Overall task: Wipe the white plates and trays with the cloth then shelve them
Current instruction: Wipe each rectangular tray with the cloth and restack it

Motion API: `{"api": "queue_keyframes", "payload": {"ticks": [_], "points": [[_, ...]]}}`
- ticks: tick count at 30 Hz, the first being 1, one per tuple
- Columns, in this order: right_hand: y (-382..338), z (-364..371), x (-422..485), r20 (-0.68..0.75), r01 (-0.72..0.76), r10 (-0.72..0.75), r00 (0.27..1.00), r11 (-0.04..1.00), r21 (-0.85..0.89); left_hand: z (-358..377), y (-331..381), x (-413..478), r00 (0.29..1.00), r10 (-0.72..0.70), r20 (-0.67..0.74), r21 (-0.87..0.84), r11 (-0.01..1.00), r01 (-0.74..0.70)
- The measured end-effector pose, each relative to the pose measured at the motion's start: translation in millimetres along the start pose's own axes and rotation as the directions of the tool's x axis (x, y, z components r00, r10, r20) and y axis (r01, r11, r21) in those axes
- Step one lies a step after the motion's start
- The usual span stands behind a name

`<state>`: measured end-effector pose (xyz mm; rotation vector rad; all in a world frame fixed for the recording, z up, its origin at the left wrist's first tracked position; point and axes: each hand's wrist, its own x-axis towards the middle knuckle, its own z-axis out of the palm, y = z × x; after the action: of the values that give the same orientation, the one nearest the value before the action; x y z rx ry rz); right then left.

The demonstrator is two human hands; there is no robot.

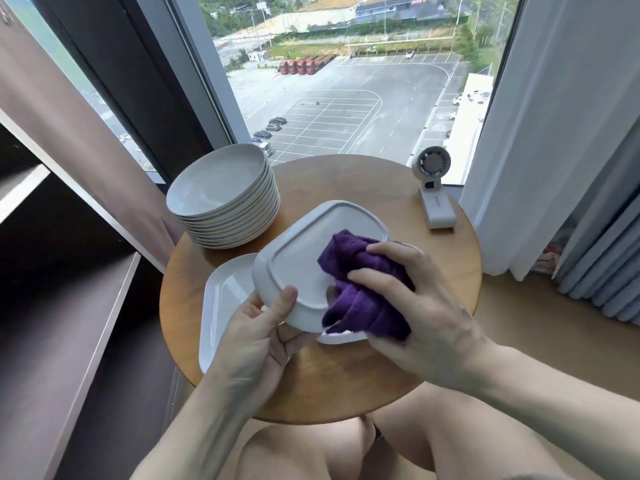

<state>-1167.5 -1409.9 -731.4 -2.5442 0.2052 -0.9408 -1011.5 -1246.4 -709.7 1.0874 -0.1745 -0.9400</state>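
gripping one tray (298, 251), one cloth (363, 299), second tray (221, 306) beneath, perhaps eleven plates (225, 202)

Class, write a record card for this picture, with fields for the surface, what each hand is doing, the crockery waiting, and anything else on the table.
Surface: round wooden table
Left hand: grips the edge of a square white tray, held bottom up
Right hand: presses a purple cloth on the tray's underside
Waiting: stack of round white plates, far left; flat white tray beneath the held one
Also on table: small white fan, far right
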Motion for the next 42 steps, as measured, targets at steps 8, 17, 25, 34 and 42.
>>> {"api": "queue_keyframes", "payload": {"ticks": [8, 17, 25, 34, 42], "points": [[23, -13, 18, -0.125, -0.509, 0.588, 0.799, 0.773, 0.379, -6, 8, -5, 0.996, 0.032, 0.082, 0.3, 0.952, -0.055], [18, -15, 15, -0.141, -0.4, 0.438, 0.888, 0.886, 0.233, 0, 3, -9, 0.981, 0.066, 0.183, 0.44, 0.887, -0.142], [-23, 0, 1, -0.014, -0.056, 0.059, 0.998, 0.982, 0.182, 2, -1, -9, 0.955, 0.095, 0.282, 0.446, 0.868, -0.219], [-10, -4, 10, -0.127, -0.213, 0.264, 0.956, 0.923, 0.321, -2, 0, -6, 0.947, 0.087, 0.31, 0.524, 0.815, -0.247], [21, -17, 22, -0.044, -0.586, 0.646, 0.762, 0.718, 0.375, -6, 0, -4, 0.954, 0.108, 0.278, 0.498, 0.833, -0.24]]}}
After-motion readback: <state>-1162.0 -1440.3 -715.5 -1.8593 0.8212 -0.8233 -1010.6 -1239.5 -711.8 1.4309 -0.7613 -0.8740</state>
